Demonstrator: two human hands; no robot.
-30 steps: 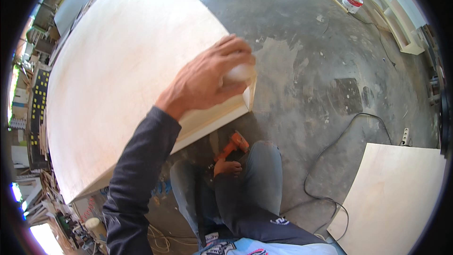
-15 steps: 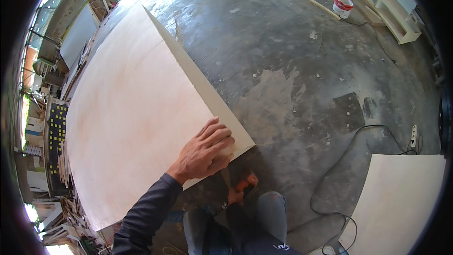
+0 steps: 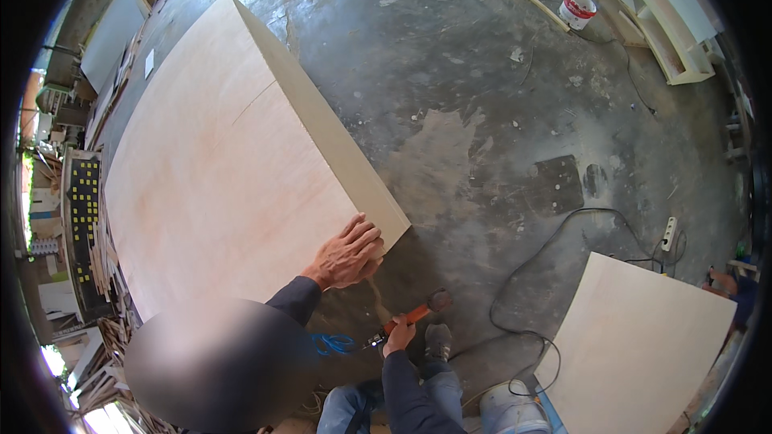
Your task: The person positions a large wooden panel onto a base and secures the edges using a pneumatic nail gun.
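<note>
A large pale plywood box (image 3: 217,161) fills the left of the view, its narrow side panel (image 3: 322,120) facing the floor at the right. My left hand (image 3: 347,255) is at the box's near corner, fingers bent together over the edge; its thumb is hidden. Lower down, my right hand (image 3: 398,333) is closed around an orange power tool (image 3: 416,313) with a dark rounded head. The tool is just above the floor, apart from the box. A coiled blue hose (image 3: 331,343) lies by its back end. A blurred dark oval (image 3: 225,366) hides my left forearm.
A pale board (image 3: 643,337) is at the lower right, with another person's hand (image 3: 722,280) by its far edge. A black cable (image 3: 503,289) loops to a power strip (image 3: 669,233). A bucket (image 3: 577,10) and shelf unit (image 3: 671,40) are at the far right.
The view has shifted, and the box appears a little further left. The orange tool now shows more fully, swung out to the right. Another person's hand has appeared at the right.
</note>
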